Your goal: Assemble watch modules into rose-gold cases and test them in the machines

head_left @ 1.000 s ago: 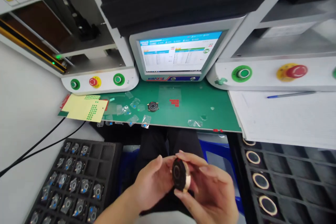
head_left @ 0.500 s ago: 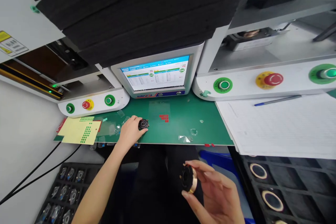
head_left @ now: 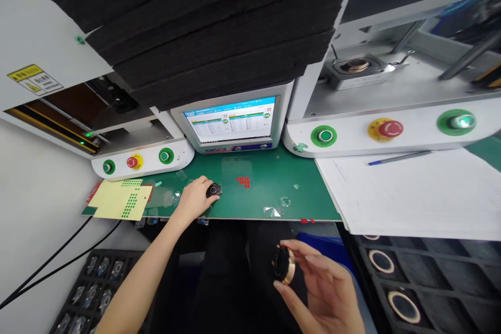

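Note:
My left hand (head_left: 194, 199) reaches out over the green mat (head_left: 266, 193) and its fingers close around a small round black part (head_left: 214, 189) lying there. Low in front of my lap, my right hand (head_left: 321, 287) holds a round black disc with a copper-coloured rim (head_left: 284, 264) between thumb and fingertips, tilted on edge.
A monitor (head_left: 230, 122) stands behind the mat between two white machines with green and red buttons (head_left: 132, 162) (head_left: 385, 129). Yellow sticker sheets (head_left: 119, 199) lie left, paper sheets with a pen (head_left: 407, 193) right. Black trays of parts sit low left (head_left: 94, 287) and low right (head_left: 407, 292). Clear film scraps litter the mat.
My left hand has left the disc and reached forward to the small black part on the mat. The right hand keeps the disc. My view has tilted upward.

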`<state>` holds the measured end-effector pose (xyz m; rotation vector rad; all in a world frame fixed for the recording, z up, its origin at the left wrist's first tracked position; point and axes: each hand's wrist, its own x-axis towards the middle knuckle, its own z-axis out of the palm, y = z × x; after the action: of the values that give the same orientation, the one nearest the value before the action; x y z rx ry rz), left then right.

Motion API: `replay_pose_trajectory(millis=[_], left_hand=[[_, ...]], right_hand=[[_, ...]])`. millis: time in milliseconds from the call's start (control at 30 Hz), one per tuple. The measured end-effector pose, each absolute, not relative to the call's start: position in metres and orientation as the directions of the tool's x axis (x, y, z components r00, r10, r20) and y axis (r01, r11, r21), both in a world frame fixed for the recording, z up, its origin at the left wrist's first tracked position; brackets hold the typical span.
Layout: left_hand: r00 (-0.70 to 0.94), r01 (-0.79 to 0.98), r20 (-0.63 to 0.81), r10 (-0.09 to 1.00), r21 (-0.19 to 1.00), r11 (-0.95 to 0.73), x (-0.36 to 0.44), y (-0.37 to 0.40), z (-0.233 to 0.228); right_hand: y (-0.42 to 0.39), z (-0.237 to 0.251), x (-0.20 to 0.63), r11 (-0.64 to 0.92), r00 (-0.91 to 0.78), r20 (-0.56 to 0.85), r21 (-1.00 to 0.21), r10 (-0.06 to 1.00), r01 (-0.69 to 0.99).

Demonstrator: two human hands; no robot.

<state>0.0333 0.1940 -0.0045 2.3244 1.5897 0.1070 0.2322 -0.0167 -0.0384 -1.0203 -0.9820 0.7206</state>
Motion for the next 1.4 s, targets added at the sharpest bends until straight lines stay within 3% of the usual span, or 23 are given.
replay_pose_trajectory(millis=[167,300,400,500,700,867,1000,1233,1400], left_hand=[[0.333,0.76,-0.064,0.941,0.609,-0.228,0.028,0.189,-0.007],[0.322,0.526,-0.131,0.938,0.848,-0.062,0.033,0.191,-0.004],[0.373,0.342,-0.229,0.899,0.935,0.096,0.045,0.195,-0.004],[0.402,0.211,-0.283,0.871,0.954,0.212,0.063,0.202,-0.006],[0.358,0.197,-0.309,0.881,0.947,0.252,0.089,0.227,-0.019],[0.262,0.431,-0.247,0.933,0.895,0.117,0.098,0.243,-0.035],[0.206,0.649,-0.144,0.968,0.761,-0.025,0.102,0.242,-0.033],[0.146,0.895,-0.045,0.988,0.431,-0.112,0.103,0.225,-0.026],[0.177,0.929,0.068,0.982,0.32,-0.189,0.08,0.214,-0.019]], right_hand=[[-0.025,-0.046,0.243,0.299,0.445,0.308,-0.95,0.841,0.091],[0.0,-0.047,0.261,0.302,0.479,0.405,-0.912,0.779,0.278],[0.043,-0.05,0.278,0.302,0.391,0.509,-0.824,0.767,0.479],[0.094,-0.053,0.292,0.297,0.264,0.524,-0.753,0.81,0.587],[0.17,-0.056,0.301,0.301,-0.024,0.386,-0.677,0.922,0.672],[0.2,-0.06,0.301,0.311,-0.194,0.25,-0.621,0.949,0.72],[0.21,-0.066,0.303,0.333,-0.263,0.204,-0.569,0.943,0.752],[0.202,-0.066,0.301,0.477,-0.356,0.33,-0.448,0.874,0.756],[0.177,-0.056,0.336,0.584,-0.37,0.51,-0.362,0.776,0.726]])
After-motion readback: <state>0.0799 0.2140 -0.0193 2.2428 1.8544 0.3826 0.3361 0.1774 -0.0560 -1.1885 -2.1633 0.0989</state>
